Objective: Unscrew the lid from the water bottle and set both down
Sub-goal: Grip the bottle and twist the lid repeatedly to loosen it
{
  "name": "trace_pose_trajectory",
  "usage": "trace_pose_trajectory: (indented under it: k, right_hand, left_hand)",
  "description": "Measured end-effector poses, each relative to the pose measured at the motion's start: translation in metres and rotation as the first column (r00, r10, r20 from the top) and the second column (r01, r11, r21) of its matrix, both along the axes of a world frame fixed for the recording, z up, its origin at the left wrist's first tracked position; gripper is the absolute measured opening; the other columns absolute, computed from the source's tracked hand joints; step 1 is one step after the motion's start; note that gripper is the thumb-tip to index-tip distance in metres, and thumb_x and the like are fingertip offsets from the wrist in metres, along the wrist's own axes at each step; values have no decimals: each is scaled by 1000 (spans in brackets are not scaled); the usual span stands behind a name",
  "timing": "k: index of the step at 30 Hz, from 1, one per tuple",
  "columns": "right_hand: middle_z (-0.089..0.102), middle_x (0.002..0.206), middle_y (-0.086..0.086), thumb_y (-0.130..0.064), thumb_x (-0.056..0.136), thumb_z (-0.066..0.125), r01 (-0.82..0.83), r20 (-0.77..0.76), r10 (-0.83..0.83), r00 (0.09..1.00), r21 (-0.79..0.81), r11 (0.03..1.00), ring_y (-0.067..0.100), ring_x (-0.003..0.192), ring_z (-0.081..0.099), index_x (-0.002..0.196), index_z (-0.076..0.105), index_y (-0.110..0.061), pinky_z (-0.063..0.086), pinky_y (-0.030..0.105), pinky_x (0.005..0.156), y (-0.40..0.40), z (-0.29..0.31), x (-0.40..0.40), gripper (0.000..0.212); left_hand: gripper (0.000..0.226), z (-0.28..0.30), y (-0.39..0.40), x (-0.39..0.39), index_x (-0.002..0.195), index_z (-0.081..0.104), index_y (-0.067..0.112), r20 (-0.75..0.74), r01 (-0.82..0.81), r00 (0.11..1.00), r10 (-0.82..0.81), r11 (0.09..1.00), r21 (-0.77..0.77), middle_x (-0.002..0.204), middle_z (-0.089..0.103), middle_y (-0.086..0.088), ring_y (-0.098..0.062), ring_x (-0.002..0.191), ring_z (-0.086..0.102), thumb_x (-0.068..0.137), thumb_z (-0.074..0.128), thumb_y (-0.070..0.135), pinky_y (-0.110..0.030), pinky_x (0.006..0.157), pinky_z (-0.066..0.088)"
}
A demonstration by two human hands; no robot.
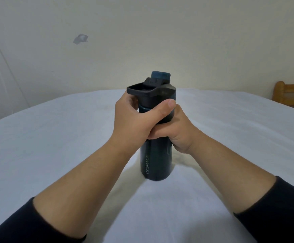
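Note:
A dark teal water bottle [156, 160] stands upright on the white sheet, with pale lettering down its side. Its black lid [158, 92], with a carry loop sticking out to the left and a blue cap on top, sits on the bottle's neck. My left hand [135, 120] wraps around the lid's lower part, thumb across the front. My right hand [179, 132] grips the bottle's upper body just below, partly tucked under the left thumb. Whether the lid is loose or tight does not show.
The white sheet [55, 146] covers a wide surface all around the bottle. A wooden chair back [290, 94] stands at the far right edge. A pale wall with a small scuffed patch [80, 39] rises behind.

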State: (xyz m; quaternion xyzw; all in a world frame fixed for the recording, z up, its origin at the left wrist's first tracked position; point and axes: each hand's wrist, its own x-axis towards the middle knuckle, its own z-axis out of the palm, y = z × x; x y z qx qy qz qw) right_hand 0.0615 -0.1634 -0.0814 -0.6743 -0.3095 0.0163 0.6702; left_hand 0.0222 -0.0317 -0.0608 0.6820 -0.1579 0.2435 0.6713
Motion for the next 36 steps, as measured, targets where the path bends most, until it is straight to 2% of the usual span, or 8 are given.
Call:
trace_pose_trajectory:
  k: [4,7,12,16,20,29,34,36]
  right_hand:
    - [74,108,41,9,66,76,8,13,-9,1000,10,1000,58,108,74,114,73,13,63,65,99,-1,0,0,48]
    - [73,115,43,8,65,77,11,24,-11,1000,-2,1000,59,116,72,115,74,12,59,69,103,-1,-1,0,50]
    - [75,116,37,-11,56,83,-10,7,10,1000,27,1000,54,117,73,109,77,-3,66,53,98,0,0,0,54]
    - [78,114,34,-9,58,83,-27,8,27,1000,36,999,52,115,75,110,77,-6,66,54,97,1,-1,0,52]
    - [83,100,17,-4,59,83,-32,2,31,1000,39,999,41,105,82,104,78,-7,67,46,91,2,-1,-1,46]
    - [77,115,36,8,65,80,-35,41,33,999,34,999,57,116,73,113,77,0,64,62,99,0,1,0,49]
    - [80,103,15,2,62,81,-61,-10,61,998,36,998,37,102,79,111,78,-5,64,50,93,0,1,-1,50]
    - [80,103,16,-1,62,81,-59,-32,61,998,43,997,37,103,78,114,77,-1,63,49,94,0,1,-2,52]
  left_hand:
    - [38,4,-3,-1,96,74,9,-51,-2,999,4,999,41,78,73,8,-9,74,72,73,87,36,-24,71,55]
    - [38,6,-5,-2,96,75,9,-69,-16,997,19,999,50,79,74,7,-9,74,73,73,88,37,-24,72,55]
    - [51,5,-9,-3,108,77,13,-70,-82,994,87,994,73,92,81,1,-13,86,80,71,90,44,-27,78,60]
    - [44,5,-10,-3,104,79,17,-69,-101,992,106,992,81,88,82,2,-8,82,80,71,91,43,-20,74,60]
    - [43,5,-10,-3,98,78,13,-56,-105,993,109,992,65,89,82,-8,-8,74,76,70,94,41,-20,71,61]
    - [74,5,-11,-6,97,74,10,4,-157,988,156,988,13,77,76,12,-3,68,71,47,90,62,-20,69,59]
    - [61,0,-5,-3,92,67,20,27,-198,980,197,980,14,82,76,8,-8,73,74,52,89,61,-24,69,59]
    - [53,-3,-2,-2,91,63,21,58,-187,981,187,982,7,82,73,9,-5,73,71,59,85,57,-21,65,56]
